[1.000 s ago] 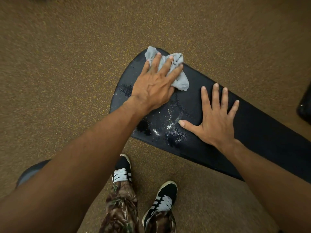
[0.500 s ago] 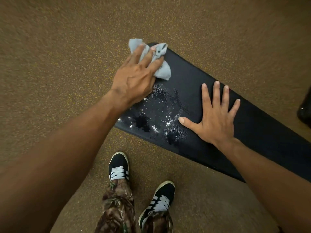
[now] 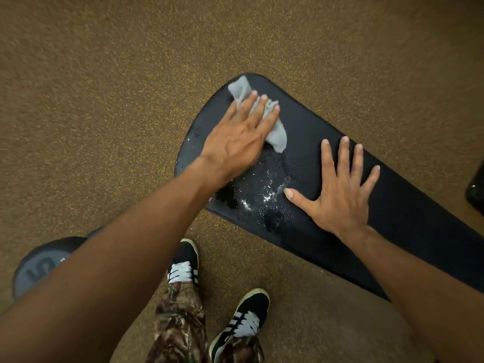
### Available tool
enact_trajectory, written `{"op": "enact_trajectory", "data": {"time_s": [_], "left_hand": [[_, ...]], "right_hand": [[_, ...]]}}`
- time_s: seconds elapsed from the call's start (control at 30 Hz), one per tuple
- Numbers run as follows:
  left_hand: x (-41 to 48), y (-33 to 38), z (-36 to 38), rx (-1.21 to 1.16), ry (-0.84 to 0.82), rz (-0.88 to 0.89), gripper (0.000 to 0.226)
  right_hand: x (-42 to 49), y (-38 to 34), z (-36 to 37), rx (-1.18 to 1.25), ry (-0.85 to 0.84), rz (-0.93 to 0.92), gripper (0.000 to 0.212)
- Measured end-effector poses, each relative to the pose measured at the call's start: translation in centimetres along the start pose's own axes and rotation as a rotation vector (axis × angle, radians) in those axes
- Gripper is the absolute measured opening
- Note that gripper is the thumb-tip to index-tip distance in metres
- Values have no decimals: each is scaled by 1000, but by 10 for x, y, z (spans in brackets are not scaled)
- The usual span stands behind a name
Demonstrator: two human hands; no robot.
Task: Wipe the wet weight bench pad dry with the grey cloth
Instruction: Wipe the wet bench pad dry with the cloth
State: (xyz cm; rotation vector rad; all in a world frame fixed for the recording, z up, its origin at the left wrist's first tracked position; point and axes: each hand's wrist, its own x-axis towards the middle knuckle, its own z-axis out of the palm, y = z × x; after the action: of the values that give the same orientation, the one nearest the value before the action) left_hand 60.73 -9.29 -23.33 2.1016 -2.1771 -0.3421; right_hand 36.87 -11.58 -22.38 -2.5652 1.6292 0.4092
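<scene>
While the left hand (image 3: 235, 145) is pressing the grey cloth (image 3: 278, 137) against the far left end of the bench pad (image 3: 408, 216), its grip is lying spread, fingers (image 3: 247, 104) straight over the fabric, presumably to bear down broadly. The right hand (image 3: 340, 197) is resting splayed on the pad to the right, apparently bracing. Droplets (image 3: 264, 197) are glistening between the hands toward the near edge, so drying is judged incomplete. A weight plate (image 3: 39, 268) on the floor (image 3: 104, 127), near left, is showing a "5".

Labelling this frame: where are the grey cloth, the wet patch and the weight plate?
grey cloth (image 3: 279, 140): head view, lower free end.
wet patch (image 3: 264, 187): head view, glistening middle.
weight plate (image 3: 39, 269): head view, numbered face.
</scene>
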Motion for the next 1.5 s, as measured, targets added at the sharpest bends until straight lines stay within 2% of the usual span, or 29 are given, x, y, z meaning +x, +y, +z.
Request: {"op": "enact_trajectory", "data": {"time_s": [0.17,0.27,0.37,0.5,0.6,0.67,0.77,0.83,0.9,0.93,0.97,1.03,1.1,1.17,1.2,1.27,1.4,1.5], "left_hand": [[30,-15,-13,48,-20,-33,56],[12,-8,-17,78,64,-37,69],[-8,-10,-24,-24,88,-150,78],[-24,-29,-27,41,3,-112,66],[-15,-23,-31,13,76,-91,44],[-5,-11,-41,-277,218,-173,39],[8,7,-70,-1089,383,-318,18],[12,12,-90,-1347,403,-442,18],[13,9,-93,-1434,285,-634,17],[13,5,-90,-1388,238,-731,19],[11,-2,-85,-1240,218,-793,25],[2,-14,-67,-744,207,-794,43],[-6,-17,-53,-273,187,-560,54],[-4,-12,-40,-5,145,-193,46],[-1,-9,-33,46,111,-90,43],[7,-2,-29,-30,85,-46,44],[18,4,-34,-278,166,-151,42],[22,-3,-46,-339,223,-224,29]], "right_hand": [[0,1,1,6,3,1,118],[0,1,1,10,-2,2,117],[0,1,1,9,-3,2,117],[0,1,1,13,0,-4,117],[-1,1,0,9,-1,-1,117],[-1,1,0,10,0,-1,116],[0,1,1,15,4,-1,116],[0,1,2,23,5,-1,115],[0,2,2,26,7,1,115],[0,2,2,26,10,2,115],[0,2,2,26,12,3,115],[0,2,2,23,11,3,115],[0,2,2,17,13,3,115],[0,2,3,15,17,0,114],[0,2,3,18,18,-1,114],[0,2,3,15,18,3,114],[1,1,2,9,14,5,115],[1,2,2,11,14,4,115]]}}
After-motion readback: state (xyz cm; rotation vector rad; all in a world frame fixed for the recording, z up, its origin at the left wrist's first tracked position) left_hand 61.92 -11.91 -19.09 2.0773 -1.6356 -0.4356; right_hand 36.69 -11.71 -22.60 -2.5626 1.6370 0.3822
